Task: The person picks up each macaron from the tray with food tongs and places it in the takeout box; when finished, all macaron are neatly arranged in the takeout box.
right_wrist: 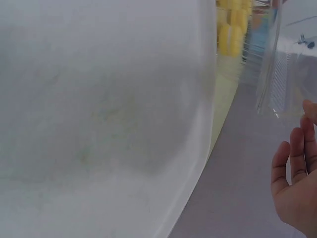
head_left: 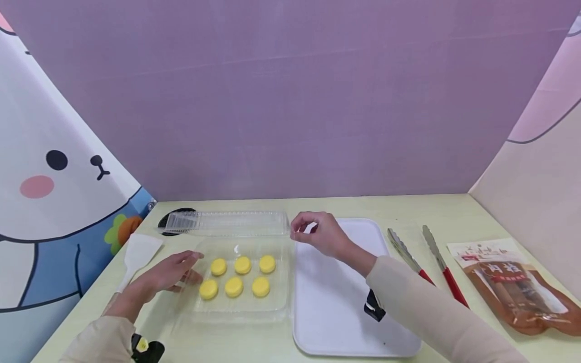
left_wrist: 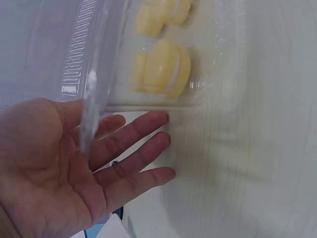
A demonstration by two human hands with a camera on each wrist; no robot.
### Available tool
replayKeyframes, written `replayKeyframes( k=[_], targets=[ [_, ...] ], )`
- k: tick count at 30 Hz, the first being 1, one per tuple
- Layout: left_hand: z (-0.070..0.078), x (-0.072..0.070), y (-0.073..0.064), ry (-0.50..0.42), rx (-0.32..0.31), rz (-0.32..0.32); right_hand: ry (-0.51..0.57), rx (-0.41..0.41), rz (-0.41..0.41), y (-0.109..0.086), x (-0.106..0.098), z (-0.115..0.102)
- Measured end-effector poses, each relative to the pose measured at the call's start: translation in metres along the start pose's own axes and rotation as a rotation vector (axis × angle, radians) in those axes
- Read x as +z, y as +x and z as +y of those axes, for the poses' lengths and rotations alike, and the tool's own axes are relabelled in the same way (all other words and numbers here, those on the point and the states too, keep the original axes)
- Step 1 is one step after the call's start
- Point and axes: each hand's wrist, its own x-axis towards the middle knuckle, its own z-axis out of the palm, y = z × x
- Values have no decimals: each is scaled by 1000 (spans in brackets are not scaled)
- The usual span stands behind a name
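Observation:
A clear plastic hinged box (head_left: 242, 316) lies on the table with its lid (head_left: 240, 223) raised at the far side. Inside it sit several yellow macarons (head_left: 233, 287) in two rows; a pale filling shows in the left wrist view. At the lid's right end, my right hand (head_left: 322, 234) pinches the edge between thumb and fingertips. My left hand (head_left: 170, 272) is at the box's left side, fingers extended and slightly spread. In the left wrist view the lid's edge crosses in front of this palm (left_wrist: 44, 173), with the fingertips right by the box's side.
Right of the box is a white tray (head_left: 336, 322), under my right forearm. Beyond it lie red-handled metal tongs (head_left: 447, 267) and a brown-and-white food packet (head_left: 513, 287). A white spatula (head_left: 138, 254) lies at the left, near a patterned side wall.

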Motion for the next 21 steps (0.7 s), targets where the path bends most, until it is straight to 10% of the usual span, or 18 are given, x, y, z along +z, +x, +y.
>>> replayKeyframes(
  k=[9, 21],
  targets=[
    [-9, -10, -9, -131, 67, -38, -209, -158, -91, -7, 0, 3],
    [-12, -15, -5, -247, -13, -74, -479, -305, -230, -18, -1, 3]
  ],
)
